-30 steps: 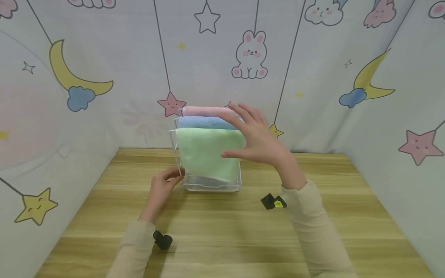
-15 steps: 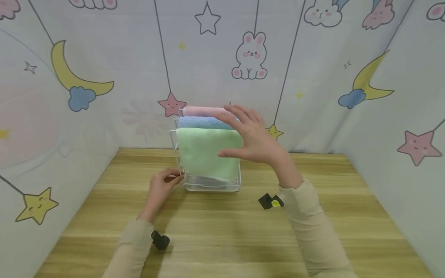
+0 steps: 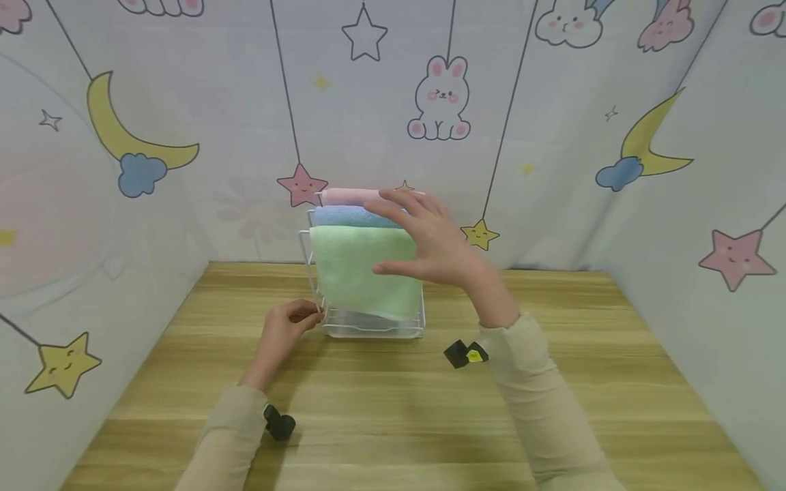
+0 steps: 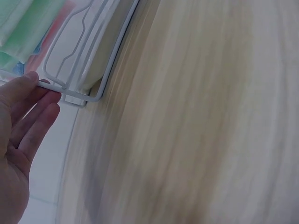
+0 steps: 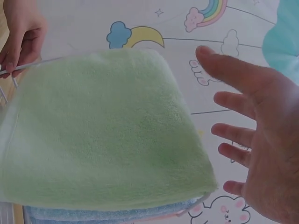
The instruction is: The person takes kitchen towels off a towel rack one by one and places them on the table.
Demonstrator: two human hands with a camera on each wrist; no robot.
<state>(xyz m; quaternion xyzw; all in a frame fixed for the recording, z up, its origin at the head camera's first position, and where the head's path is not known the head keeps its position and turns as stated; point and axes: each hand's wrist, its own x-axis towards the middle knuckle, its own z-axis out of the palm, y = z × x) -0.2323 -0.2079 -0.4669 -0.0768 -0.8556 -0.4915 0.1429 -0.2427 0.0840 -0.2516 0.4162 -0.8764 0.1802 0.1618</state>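
Note:
A white wire rack (image 3: 373,328) stands on the table, draped with a green towel (image 3: 346,269) in front, a blue towel (image 3: 344,217) behind it and a pink towel (image 3: 344,196) at the back. My left hand (image 3: 282,331) is at the rack's lower left side; in the left wrist view its thumb and fingers pinch the rack's wire (image 4: 70,91). My right hand (image 3: 439,247) hovers at the towels' right side, thumb and fingers spread, holding nothing. In the right wrist view its fingertips (image 5: 229,186) are apart from the green towel's edge (image 5: 177,135).
The wooden table (image 3: 381,416) stretches around the rack. Behind and beside it hangs a white backdrop (image 3: 245,102) printed with moons, stars and bunnies. Small black devices are at both wrists, one by the left sleeve (image 3: 279,424) and one by the right sleeve (image 3: 457,354).
My right hand has drifted left and slightly down across the towels, fingers still spread. My left hand has stayed at the rack's lower left side, and the towels hang as before.

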